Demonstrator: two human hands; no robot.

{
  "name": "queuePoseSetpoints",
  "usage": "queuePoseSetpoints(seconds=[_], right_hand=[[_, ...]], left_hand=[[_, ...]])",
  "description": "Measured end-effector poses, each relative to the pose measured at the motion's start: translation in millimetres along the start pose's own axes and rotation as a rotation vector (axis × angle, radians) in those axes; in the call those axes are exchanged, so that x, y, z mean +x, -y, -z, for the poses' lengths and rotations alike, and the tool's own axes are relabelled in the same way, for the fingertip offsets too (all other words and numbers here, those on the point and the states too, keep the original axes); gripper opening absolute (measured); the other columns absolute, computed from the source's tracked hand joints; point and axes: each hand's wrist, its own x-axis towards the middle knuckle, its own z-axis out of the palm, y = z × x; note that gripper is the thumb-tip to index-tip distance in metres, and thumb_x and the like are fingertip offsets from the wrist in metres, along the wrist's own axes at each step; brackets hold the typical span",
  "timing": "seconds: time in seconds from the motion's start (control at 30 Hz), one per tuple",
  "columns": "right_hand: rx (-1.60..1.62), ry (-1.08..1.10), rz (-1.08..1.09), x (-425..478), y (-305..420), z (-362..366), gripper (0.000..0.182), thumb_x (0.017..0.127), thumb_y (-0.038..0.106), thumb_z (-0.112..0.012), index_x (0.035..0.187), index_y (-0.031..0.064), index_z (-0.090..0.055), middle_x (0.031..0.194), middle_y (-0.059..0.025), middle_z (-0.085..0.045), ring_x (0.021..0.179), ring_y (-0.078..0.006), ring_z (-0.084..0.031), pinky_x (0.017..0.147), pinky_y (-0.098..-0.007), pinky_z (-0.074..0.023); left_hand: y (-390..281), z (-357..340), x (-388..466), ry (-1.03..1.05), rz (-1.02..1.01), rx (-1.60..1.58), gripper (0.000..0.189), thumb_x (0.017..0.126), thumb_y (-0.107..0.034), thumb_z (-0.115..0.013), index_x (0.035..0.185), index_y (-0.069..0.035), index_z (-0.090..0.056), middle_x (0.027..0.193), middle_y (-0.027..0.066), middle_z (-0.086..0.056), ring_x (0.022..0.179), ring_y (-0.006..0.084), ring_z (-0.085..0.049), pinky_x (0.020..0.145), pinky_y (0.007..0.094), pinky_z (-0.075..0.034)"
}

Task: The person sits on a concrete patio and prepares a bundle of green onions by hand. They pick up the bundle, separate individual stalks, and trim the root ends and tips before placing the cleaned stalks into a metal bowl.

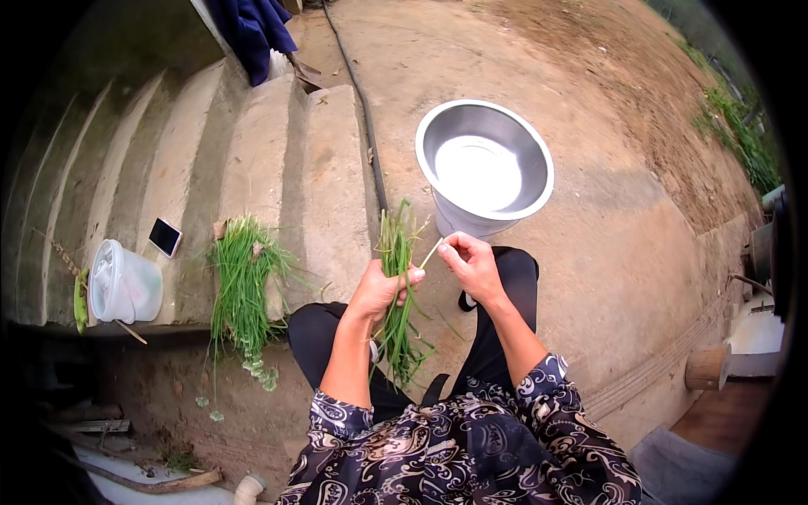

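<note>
My left hand (380, 289) grips a bunch of long green leafy stalks (396, 334), probably chives, around its middle. The stalks' ends stick up above the fist and the loose leaves hang down between my knees. Between thumb and finger, my right hand (470, 264) pinches one pale stalk (432, 253) just beside the bunch. A shiny metal basin (429, 136) rests beyond my right hand, its bright inside facing up. To the left, a larger heap of the same greens (237, 271) lies across a concrete step, white flower heads drooping over the edge.
Concrete steps (252, 151) rise at the left, holding a phone (165, 237), a translucent plastic bucket (142, 284) and a green pod (80, 303). A black hose (360, 88) runs along the ground. Dark blue cloth (249, 38) hangs at the top. A log end (707, 367) juts out right.
</note>
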Motion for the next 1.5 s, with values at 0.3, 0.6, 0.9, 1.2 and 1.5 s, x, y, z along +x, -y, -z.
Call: queuePoseSetpoints(seconds=[0.3,0.6,0.9,1.2,1.5], right_hand=[[-0.552,-0.001,-0.115,13.3,-15.0,46.2,0.021,0.091,0.015,-0.065,0.078,-0.0014,-0.063,0.06,0.0012,-0.052,0.056,-0.0066,-0.044,0.051,-0.026,-0.038],[0.206,0.114,-0.271,5.1,4.4,20.7,0.023,0.092,0.024,-0.07,0.1,0.0023,-0.068,0.073,0.001,-0.062,0.061,-0.007,-0.057,0.057,-0.0231,-0.0487],[0.267,0.2,-0.203,9.0,20.4,2.4,0.019,0.092,0.019,-0.07,0.091,-0.0005,-0.072,0.073,-0.0029,-0.067,0.064,-0.0094,-0.062,0.061,-0.0235,-0.052],[0.311,0.265,-0.12,7.1,23.9,9.7,0.021,0.097,0.017,-0.063,0.096,-0.0025,-0.069,0.078,-0.0046,-0.066,0.07,-0.0106,-0.063,0.064,-0.0243,-0.0529],[0.263,0.182,-0.194,8.2,14.6,11.7,0.021,0.096,0.021,-0.065,0.098,0.0003,-0.066,0.074,-0.0005,-0.06,0.064,-0.0083,-0.058,0.06,-0.0226,-0.0479]], left_hand=[[-5.9,0.4,-4.4,0.053,0.007,-0.042,0.027,0.08,-0.025,-0.079,0.086,-0.005,-0.062,0.07,0.0047,-0.062,0.052,0.0074,-0.05,0.045,0.0211,-0.038],[-5.7,-3.7,-2.3,0.008,0.014,-0.034,0.026,0.08,-0.024,-0.079,0.088,-0.005,-0.063,0.07,0.0045,-0.063,0.053,0.0071,-0.05,0.045,0.0213,-0.038],[-3.3,0.7,-2.7,0.064,0.008,-0.045,0.027,0.083,-0.027,-0.076,0.087,-0.004,-0.063,0.071,0.0049,-0.063,0.051,0.007,-0.049,0.044,0.0215,-0.038],[-3.9,-0.3,-4.6,0.219,0.037,-0.155,0.022,0.088,-0.024,-0.07,0.088,-0.002,-0.063,0.071,0.0056,-0.063,0.047,0.0067,-0.047,0.043,0.0204,-0.037],[-4.6,-2.0,-3.0,0.091,0.005,-0.077,0.025,0.085,-0.026,-0.074,0.087,-0.004,-0.062,0.072,0.0048,-0.062,0.051,0.0062,-0.049,0.044,0.0199,-0.036]])
